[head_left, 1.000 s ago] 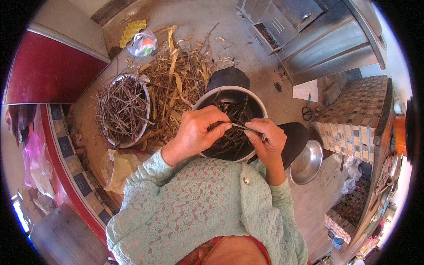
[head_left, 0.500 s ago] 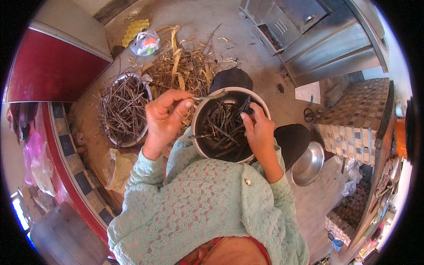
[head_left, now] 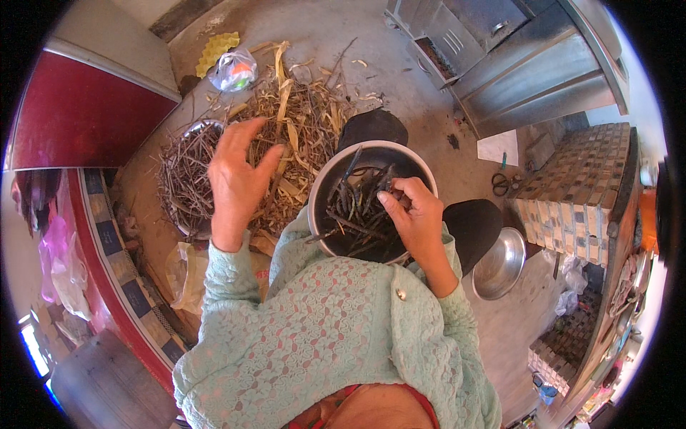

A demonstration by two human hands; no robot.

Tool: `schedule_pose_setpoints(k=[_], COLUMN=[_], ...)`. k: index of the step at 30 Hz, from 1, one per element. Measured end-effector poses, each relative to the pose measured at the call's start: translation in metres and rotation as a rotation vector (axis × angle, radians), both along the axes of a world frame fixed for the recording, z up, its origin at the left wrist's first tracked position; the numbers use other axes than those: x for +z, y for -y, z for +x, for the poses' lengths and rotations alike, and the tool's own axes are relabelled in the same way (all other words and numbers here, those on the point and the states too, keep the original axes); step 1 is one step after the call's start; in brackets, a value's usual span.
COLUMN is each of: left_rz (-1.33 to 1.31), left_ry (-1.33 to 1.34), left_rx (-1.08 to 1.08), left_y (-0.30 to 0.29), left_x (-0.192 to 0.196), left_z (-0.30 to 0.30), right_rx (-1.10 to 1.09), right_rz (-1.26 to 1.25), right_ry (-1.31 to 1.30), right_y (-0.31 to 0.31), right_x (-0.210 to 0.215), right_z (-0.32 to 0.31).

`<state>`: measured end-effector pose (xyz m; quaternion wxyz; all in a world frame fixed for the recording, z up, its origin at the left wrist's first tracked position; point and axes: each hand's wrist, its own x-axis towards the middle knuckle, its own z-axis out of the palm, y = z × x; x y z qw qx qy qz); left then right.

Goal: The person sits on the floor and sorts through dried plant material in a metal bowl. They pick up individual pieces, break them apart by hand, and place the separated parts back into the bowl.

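Note:
A light-rimmed bowl (head_left: 314, 218) with a dark inside rests at my lap and holds several dark, stick-like pieces (head_left: 357, 207). My right hand (head_left: 418, 218) reaches over its right side, thumb and fingers pinched on a dark stick-like piece; the fingers partly hide it. To the left of the bowl my left hand (head_left: 239, 182) is raised, thumb and fingers spread, with nothing in it. Under and beside that hand stands a basin (head_left: 196, 126) heaped with brown twigs (head_left: 187, 175).
Loose twigs and dry husks (head_left: 311, 125) cover the floor ahead. Farther off lie a plastic bag (head_left: 234, 70) and a yellow tray-like piece (head_left: 216, 50). To the right are a metal basin (head_left: 499, 264), scissors (head_left: 500, 184), a tiled block (head_left: 572, 193) and a metal cabinet (head_left: 529, 79).
My left hand has moved left, away from the bowl, and has let go of the thin stick it pinched. My right hand has shifted slightly lower at the bowl's right side.

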<state>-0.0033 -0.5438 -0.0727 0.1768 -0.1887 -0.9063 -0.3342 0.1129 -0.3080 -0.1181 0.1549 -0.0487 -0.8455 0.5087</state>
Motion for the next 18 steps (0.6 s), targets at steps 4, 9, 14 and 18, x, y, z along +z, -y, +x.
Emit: schedule_pose_setpoints(k=[4, 9, 14, 18], left_rz=[0.389, 0.533, 0.269, 0.23], left_ry=[0.288, 0.636, 0.605, 0.594], left_rx=[-0.447, -0.673, -0.66, -0.692], left_y=[-0.039, -0.074, -0.072, -0.072], left_x=[0.018, -0.004, -0.014, -0.014], left_z=[0.02, 0.04, 0.038, 0.039], right_rx=[0.048, -0.01, -0.058, 0.015], right_rz=[0.023, 0.011, -0.388, -0.67], right_ry=[-0.03, -0.133, 0.036, 0.101], right_y=[0.0, 0.0, -0.008, -0.014], right_x=[0.009, 0.008, 0.012, 0.02], right_z=[0.0, 0.005, 0.015, 0.012])
